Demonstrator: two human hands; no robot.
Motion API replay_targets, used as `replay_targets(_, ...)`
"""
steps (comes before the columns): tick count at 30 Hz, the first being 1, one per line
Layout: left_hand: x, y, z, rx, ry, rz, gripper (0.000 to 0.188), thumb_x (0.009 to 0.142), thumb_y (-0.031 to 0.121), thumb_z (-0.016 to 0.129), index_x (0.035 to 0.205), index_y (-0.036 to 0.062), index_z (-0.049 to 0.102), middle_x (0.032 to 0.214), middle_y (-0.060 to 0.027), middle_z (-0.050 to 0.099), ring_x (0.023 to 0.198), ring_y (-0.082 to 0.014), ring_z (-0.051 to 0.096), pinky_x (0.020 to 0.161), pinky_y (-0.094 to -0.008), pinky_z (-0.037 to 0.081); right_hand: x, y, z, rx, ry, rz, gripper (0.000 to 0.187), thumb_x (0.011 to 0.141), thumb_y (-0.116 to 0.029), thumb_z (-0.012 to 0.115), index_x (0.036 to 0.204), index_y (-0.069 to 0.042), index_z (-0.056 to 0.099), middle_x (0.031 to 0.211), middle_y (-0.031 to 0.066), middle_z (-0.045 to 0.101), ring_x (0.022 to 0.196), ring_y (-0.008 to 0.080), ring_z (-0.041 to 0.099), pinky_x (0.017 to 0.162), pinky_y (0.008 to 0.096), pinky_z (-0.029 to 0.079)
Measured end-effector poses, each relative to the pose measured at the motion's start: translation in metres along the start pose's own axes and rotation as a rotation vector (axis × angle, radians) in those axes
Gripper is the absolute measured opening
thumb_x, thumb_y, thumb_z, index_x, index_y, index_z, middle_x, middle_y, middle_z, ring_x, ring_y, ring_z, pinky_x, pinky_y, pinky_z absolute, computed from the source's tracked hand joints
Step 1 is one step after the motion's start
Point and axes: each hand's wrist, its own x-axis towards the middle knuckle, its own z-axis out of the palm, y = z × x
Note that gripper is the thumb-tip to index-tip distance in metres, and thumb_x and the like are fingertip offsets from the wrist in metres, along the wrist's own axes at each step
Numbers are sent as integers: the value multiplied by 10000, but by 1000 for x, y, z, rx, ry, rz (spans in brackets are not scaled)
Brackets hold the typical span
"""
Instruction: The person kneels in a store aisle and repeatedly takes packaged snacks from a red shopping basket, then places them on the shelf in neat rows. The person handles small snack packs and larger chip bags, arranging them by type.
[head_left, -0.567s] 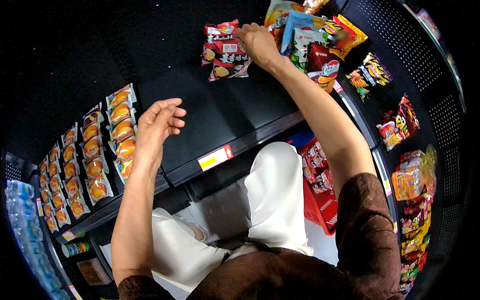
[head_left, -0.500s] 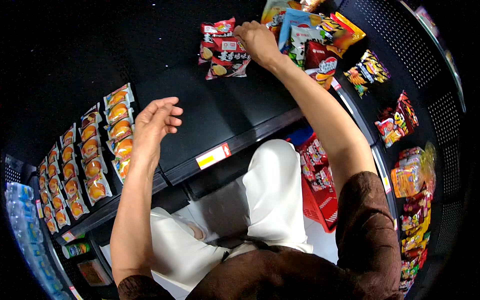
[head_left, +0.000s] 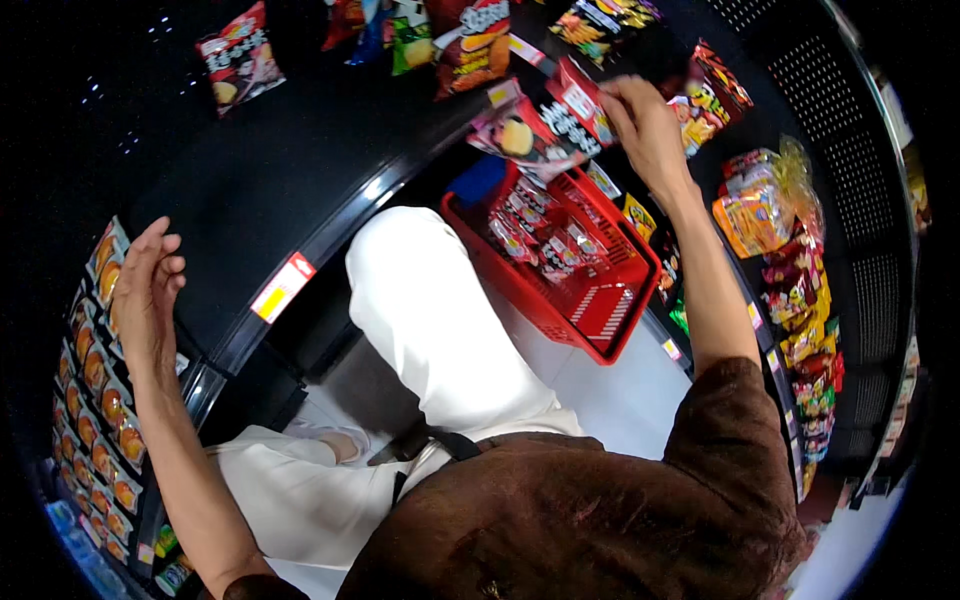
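My right hand [head_left: 645, 135] pinches a red snack bag [head_left: 570, 125] by its edge, and the bag hangs tilted above the back end of a red shopping basket [head_left: 632, 325]. Several similar red bags [head_left: 545, 228] lie inside that basket, which stands on the floor to the right of my knee. Another red snack bag [head_left: 240, 60] remains on the black shelf [head_left: 260, 170] at the upper left. My left hand [head_left: 150, 290] is raised over the shelf's left part with nothing in it, its fingers loosely apart, near rows of wrapped buns [head_left: 100, 385].
Colourful snack bags [head_left: 475, 50] stand at the shelf's far end. More packets, including an orange pack [head_left: 752, 222], line the shelving on the right. A price tag [head_left: 282, 287] sits on the shelf's front edge. My white-trousered knee [head_left: 400, 260] is close to that edge.
My right hand has lifted a red bag off the shelf and carried it right, over the basket. The view has turned right, bringing the basket more fully into sight. My left hand stays empty.
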Motion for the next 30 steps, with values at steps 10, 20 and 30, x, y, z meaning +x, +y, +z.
replay_targets(10,11,-18,11,10,62,-68,348,996,239,602,1275,34,633,984,-58,714,832,-89,638,732,-206,517,-220,87,41,-171,-296,375,133,839,-64,664,969,-65,689,963,141,667,957,346,632,817,419,526)
replay_targets(20,20,-35,13,-18,57,-85,344,996,238,607,1279,43,628,1008,-51,708,846,-86,644,727,-193,523,-302,106,171,-241,-472,239,132,833,-85,566,928,-34,642,937,165,651,909,368,652,698,456,562)
replay_targets(30,19,-29,14,29,52,-132,364,999,251,596,1295,38,609,1006,-36,700,851,-83,633,749,-203,514,-313,121,218,-314,-424,285,113,878,-112,579,890,-69,683,928,133,663,900,317,658,709,444,548)
